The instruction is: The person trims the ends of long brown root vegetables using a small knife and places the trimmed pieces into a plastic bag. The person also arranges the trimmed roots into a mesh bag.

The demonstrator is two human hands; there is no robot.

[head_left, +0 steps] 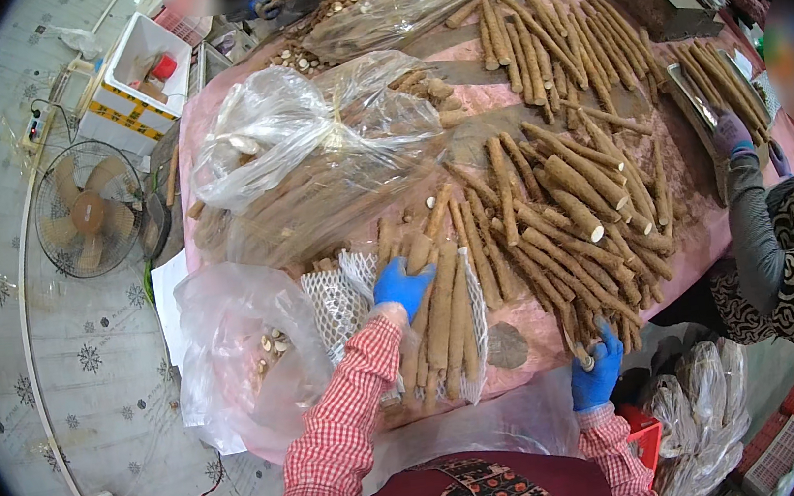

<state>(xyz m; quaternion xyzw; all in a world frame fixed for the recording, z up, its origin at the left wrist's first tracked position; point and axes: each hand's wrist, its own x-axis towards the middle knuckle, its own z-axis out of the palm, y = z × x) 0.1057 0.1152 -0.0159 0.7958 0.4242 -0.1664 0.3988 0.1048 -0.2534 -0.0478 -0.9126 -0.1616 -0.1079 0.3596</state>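
Note:
My left hand (405,285), in a blue glove, is curled over long brown roots (443,341) lying on white foam mesh (330,311) at the lower middle of the pink-covered table (669,284). My right hand (598,372), also gloved blue, grips the pale-tipped end of a root at the near edge of a large loose pile (553,229) on the right. Several roots stand out past its fingers. A crumpled clear bag (242,356) with short root pieces lies left of the mesh.
Bagged roots (297,161) and another pile (561,49) lie farther back. A co-worker's gloved hand (732,132) touches a root-filled tray (717,90) at right; other workers' hands show behind. A fan (87,212) and foam box (136,62) stand left, red crates (777,439) lower right.

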